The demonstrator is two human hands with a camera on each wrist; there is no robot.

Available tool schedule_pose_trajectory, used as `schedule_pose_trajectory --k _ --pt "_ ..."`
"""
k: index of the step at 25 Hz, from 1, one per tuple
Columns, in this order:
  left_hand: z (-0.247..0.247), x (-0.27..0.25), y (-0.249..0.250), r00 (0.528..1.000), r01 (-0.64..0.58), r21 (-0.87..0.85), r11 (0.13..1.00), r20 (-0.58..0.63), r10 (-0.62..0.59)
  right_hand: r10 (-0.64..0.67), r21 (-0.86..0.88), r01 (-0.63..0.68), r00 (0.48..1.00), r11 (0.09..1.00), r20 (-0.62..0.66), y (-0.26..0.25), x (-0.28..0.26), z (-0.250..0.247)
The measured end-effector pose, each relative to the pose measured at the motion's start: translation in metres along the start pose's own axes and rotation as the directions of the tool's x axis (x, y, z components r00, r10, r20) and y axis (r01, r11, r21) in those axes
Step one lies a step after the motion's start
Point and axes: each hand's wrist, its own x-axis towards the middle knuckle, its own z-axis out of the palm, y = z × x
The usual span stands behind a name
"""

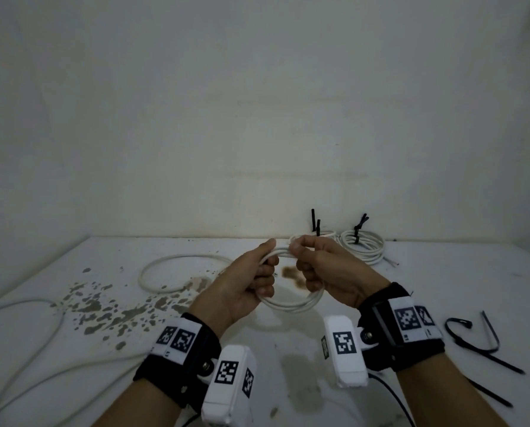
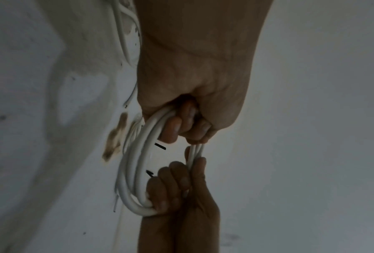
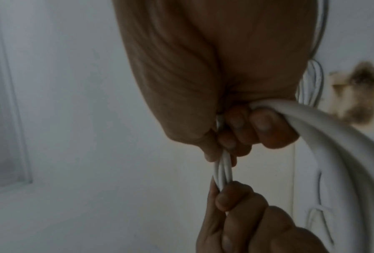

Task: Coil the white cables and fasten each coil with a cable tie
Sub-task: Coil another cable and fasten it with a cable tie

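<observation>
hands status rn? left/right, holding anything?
Left hand: fingers curled round the white cable coil, gripping it.
Right hand: also gripping the same coil, pinching its top strands.

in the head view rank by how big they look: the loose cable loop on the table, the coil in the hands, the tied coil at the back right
1. Loose cable loop, widest.
2. Coil in the hands.
3. Tied coil, though it lies farther from the camera, so true size is unsure.

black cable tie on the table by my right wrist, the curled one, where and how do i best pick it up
Judging from the head view, pinch the curled cable tie at the raised arch of its loop, coming from above with the right hand. The loop seems to stand off the table, leaving finger room, while its straight tail lies flat. The cable coil must first pass to the left hand.
</observation>
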Motion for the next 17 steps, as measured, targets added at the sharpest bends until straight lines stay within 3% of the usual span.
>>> schedule_pose_trajectory --k 6,9,11,14,17 --pt "0.029 -0.001 -0.018 0.996 0.017 0.128 0.992 0.082 -0.028 0.01 -0.203 -0.024 0.998 0.979 -0.07 0.0 -0.032 -0.039" --pt "0.057 0.006 -0.03 0.992 0.028 0.176 0.984 0.12 -0.05 0.054 -0.432 -0.129 0.982 0.892 -0.18 -0.011 -0.053 -0.085" --pt "0.075 0.012 -0.038 0.988 0.048 0.171 0.984 0.137 -0.072 0.115 -0.624 -0.25 0.961 0.74 -0.25 -0.014 -0.07 -0.117" --pt "0.104 0.018 -0.048 0.989 0.055 0.133 0.99 0.127 -0.073 0.214 -0.853 -0.354 0.932 0.383 -0.291 -0.01 -0.091 -0.145" --pt "0.125 0.024 -0.057 0.99 0.074 0.109 0.991 0.109 -0.086 0.315 -0.923 -0.326 0.915 0.203 -0.254 0.005 -0.1 -0.141"
